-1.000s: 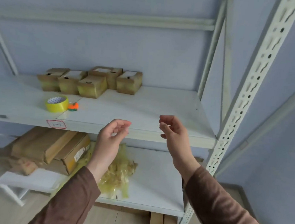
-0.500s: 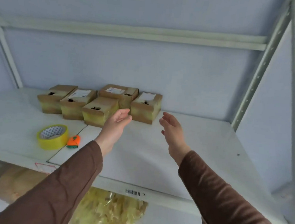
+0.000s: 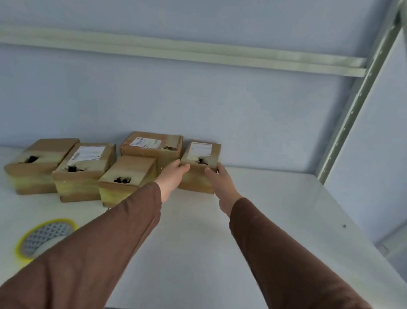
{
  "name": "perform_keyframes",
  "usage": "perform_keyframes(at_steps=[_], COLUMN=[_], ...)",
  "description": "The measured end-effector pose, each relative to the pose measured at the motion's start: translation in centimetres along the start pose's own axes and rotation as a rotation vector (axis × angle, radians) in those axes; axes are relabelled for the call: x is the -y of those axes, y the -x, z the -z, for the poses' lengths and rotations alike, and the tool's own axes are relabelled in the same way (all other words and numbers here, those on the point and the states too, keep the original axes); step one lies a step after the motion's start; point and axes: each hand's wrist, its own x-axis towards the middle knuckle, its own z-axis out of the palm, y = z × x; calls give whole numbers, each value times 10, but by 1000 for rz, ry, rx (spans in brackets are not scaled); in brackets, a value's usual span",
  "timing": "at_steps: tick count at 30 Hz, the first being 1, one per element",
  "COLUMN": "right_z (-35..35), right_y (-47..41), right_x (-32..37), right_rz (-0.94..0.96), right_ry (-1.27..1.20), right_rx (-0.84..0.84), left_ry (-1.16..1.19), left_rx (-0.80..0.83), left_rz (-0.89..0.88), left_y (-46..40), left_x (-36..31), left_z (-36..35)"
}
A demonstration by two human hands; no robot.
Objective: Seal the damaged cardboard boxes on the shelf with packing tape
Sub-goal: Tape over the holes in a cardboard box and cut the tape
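Rightmost cardboard box [image 3: 200,165], standing on the white shelf [image 3: 252,231] near the back wall [image 3: 202,100]; a white label and a dark torn hole mark its top face, and what lies inside cannot be seen through the tear. Left hand [image 3: 172,176] grips the box's left side, fingers curled onto the near top corner; right hand [image 3: 221,180] grips the right side, thumb at the front edge and fingers wrapped round the far side. Both brown sleeves [image 3: 286,270] reach in from the bottom of the view.

Just left of the held box, touching or nearly so, a labelled box [image 3: 152,145] stands at the back with a smaller tear; in front of it and further left, three more boxes [image 3: 84,167] sit side by side, each torn open on top, contents dark and unreadable. A roll of yellow packing tape [image 3: 45,237] lies flat at the near left of the shelf, partly hidden by the left sleeve, well apart from the held box. A grey upright [image 3: 358,93] and cross-beam [image 3: 181,50] frame the bay.

Half a second earlier both hands hovered open in front of the boxes, touching nothing; they now clasp the rightmost box, and the view has closed in on the shelf.
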Motion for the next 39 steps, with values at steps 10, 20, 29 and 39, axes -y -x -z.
perform_keyframes(at_steps=[10, 20, 29, 39], right_z=[30, 49, 15, 11], right_y=[74, 91, 119, 129], right_x=[-36, -23, -57, -34], right_rz=[56, 71, 7, 323], right_ry=[-78, 74, -143, 411], right_rx=[-376, -200, -257, -451], left_ry=[61, -147, 23, -122], left_rx=[331, -8, 135, 121], left_rz=[-184, -597, -121, -204], left_y=[174, 174, 108, 157], left_x=[34, 30, 33, 53], left_z=[-27, 21, 36, 50])
